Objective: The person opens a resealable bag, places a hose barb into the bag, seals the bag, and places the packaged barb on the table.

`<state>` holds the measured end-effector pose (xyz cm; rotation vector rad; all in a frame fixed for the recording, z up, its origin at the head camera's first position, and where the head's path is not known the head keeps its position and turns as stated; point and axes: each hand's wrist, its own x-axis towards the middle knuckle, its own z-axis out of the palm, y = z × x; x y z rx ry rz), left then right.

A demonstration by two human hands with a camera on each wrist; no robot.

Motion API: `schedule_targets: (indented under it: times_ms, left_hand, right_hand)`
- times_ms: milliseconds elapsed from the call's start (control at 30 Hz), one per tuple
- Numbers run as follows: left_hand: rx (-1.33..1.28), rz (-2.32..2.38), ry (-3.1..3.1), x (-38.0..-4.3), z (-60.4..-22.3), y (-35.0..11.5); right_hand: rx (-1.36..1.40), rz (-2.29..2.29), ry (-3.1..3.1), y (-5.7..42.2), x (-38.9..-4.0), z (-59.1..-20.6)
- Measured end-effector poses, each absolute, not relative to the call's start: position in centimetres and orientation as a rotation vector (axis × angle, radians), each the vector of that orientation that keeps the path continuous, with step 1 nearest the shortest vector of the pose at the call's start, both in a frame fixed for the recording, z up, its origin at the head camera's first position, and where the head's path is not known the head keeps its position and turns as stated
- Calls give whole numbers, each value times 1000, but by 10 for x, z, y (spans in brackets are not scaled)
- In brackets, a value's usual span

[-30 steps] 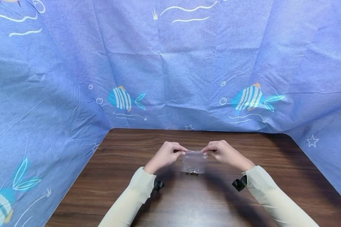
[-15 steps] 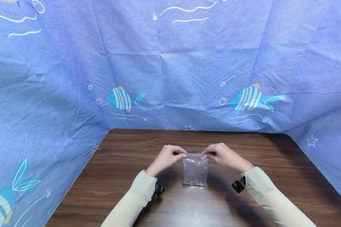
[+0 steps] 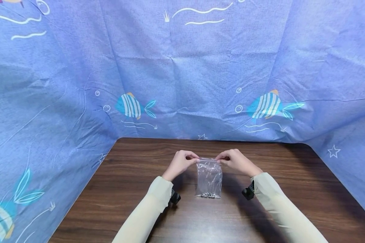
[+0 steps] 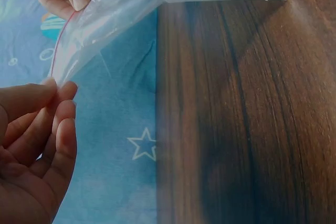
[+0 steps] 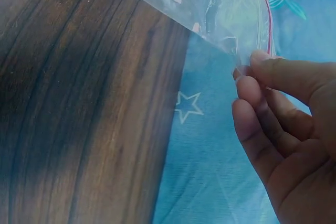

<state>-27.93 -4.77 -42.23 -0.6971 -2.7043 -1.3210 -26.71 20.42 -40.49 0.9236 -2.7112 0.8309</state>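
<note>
A clear zip bag hangs by its top edge between both hands in the head view, with several small metal pieces gathered along its bottom. My left hand pinches the upper left corner between thumb and fingers. At the upper right corner, my right hand pinches the same top edge. Both wrist views show a red line along the zip strip of the bag; in the right wrist view the bag stretches up from the pinching fingertips. The exact kind of the small pieces is too small to tell.
A dark wood-grain table lies under the hands. Behind it and at the sides hangs a blue curtain printed with fish and stars. Black wrist cameras sit at both cuffs.
Over the last second the bag has come more fully into view, hanging longer with its pieces lower in the frame. Both hands keep their pinch; they dipped slightly, then rose.
</note>
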Motion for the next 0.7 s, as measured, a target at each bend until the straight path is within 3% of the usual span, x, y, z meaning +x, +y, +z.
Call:
schedule_targets:
  times_ms: [700]
  left_hand:
    - [-718, -1274, -2811, -305, -450, -41]
  right_hand:
    - [524, 1052, -2847, 199, -285, -438]
